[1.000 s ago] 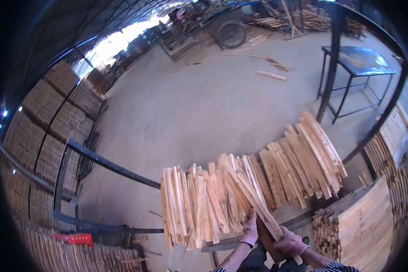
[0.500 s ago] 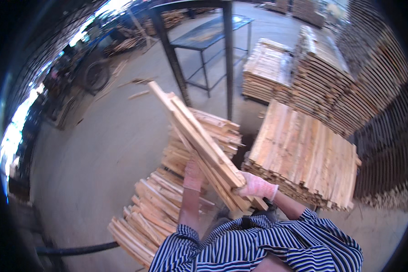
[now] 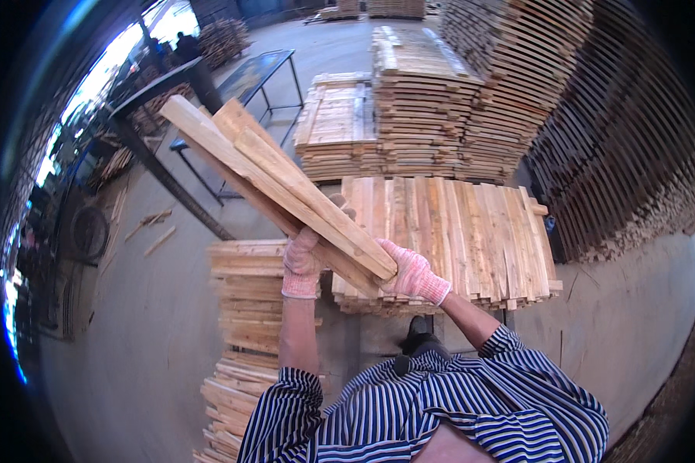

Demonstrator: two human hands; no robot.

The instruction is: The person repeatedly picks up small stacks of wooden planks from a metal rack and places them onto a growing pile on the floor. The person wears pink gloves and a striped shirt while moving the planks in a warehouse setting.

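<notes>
I carry a bundle of several wooden slats [image 3: 286, 183] in front of me, slanting from the upper left down toward my right side. Under its middle, my left hand [image 3: 302, 264] in a pink-and-white knit glove is closed around the lower slats. My right hand [image 3: 411, 272], gloved alike, grips the near end of the bundle. Just beyond my right hand lies a broad, low stack of slats [image 3: 455, 239] set side by side. Below my left hand are looser piles of slats [image 3: 247, 301], partly hidden by my forearm.
Tall stacks of boards [image 3: 425, 116] stand behind the low stack, with darker slatted stacks [image 3: 610, 131] at the right. A dark metal frame [image 3: 162, 174] rises at the left, in front of a metal table [image 3: 259, 73]. Scraps of wood [image 3: 160, 241] lie on the concrete floor.
My view and body have turned to the right, toward the low slat stack. The bundle stays in both hands and now lies more nearly level across the view, its far end further left.
</notes>
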